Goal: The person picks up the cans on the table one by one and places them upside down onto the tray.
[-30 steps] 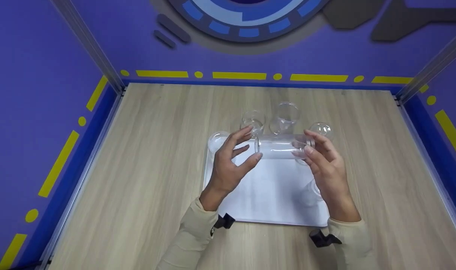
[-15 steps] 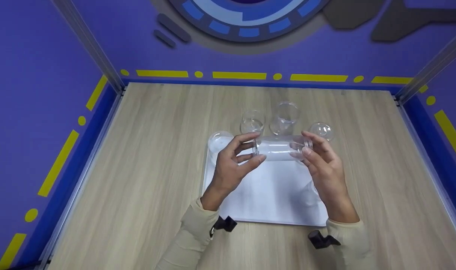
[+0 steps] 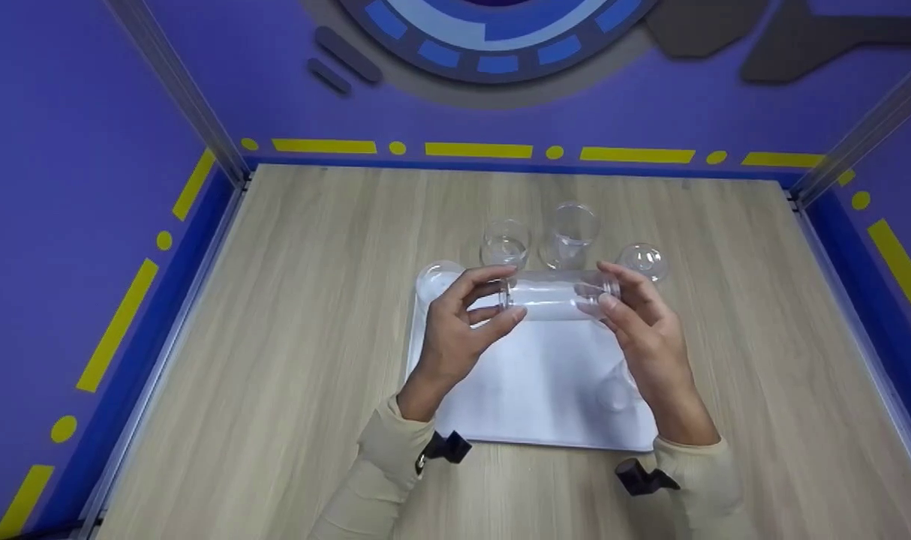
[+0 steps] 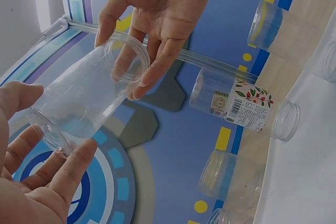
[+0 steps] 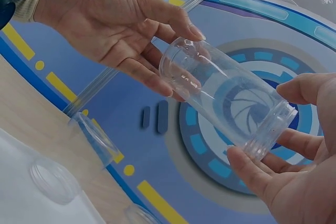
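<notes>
1. Colourless and see-through: a jar, with beige sleeves.
2. Plain white tray — pale, wood-grained table.
3. Red-and-green botanical print, black barcode: a white label.
4. Violet-blue back wall — yellow dashes and dots, banded blue emblem.

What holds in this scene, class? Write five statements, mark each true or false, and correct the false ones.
1. The left hand and right hand hold one clear jar. True.
2. The right hand holds the jar's base. False: it holds the threaded end.
3. The held jar carries a printed label. False: the floral label is on another jar.
4. The tray is white. True.
5. The held jar stands upright on the tray. False: it is held sideways in the air.
</notes>
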Action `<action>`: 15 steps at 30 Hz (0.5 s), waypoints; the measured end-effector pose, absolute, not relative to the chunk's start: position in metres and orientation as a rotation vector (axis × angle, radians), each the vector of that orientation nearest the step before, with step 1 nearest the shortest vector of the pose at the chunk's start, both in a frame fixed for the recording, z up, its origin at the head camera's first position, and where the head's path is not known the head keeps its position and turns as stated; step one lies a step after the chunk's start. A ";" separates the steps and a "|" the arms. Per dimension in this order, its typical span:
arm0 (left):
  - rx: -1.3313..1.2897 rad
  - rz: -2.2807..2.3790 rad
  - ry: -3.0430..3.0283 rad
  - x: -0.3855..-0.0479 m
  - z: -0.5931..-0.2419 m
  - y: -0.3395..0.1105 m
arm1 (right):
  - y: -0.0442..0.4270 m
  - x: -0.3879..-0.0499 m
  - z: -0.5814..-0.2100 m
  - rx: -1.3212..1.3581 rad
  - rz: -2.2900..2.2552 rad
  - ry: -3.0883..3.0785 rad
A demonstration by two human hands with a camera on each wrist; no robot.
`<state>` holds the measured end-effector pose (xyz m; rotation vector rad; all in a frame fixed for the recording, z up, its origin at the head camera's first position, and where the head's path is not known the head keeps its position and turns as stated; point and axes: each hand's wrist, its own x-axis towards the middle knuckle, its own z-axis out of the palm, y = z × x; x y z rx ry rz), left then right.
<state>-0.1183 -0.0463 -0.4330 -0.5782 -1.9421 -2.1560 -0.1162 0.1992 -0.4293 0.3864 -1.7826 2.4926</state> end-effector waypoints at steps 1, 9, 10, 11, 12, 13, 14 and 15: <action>-0.577 -2.154 -1.943 -0.118 -0.433 -0.047 | 0.199 -0.116 -0.429 0.377 2.475 -1.808; -0.538 -2.078 -1.981 -0.117 -0.430 -0.056 | 0.207 -0.113 -0.420 0.317 2.239 -1.963; -0.526 -2.063 -1.990 -0.117 -0.429 -0.058 | 0.209 -0.113 -0.418 0.331 2.236 -1.934; -0.513 -2.047 -2.000 -0.116 -0.429 -0.061 | 0.212 -0.113 -0.416 0.355 2.238 -1.901; -0.501 -2.030 -2.009 -0.116 -0.429 -0.063 | 0.214 -0.112 -0.414 0.371 2.231 -1.872; -0.490 -2.018 -2.016 -0.115 -0.428 -0.066 | 0.217 -0.112 -0.413 0.385 2.223 -1.845; -0.485 -2.007 -2.021 -0.115 -0.428 -0.068 | 0.219 -0.111 -0.411 0.398 2.221 -1.812; -0.480 -1.998 -2.021 -0.115 -0.427 -0.071 | 0.222 -0.111 -0.409 0.401 2.214 -1.786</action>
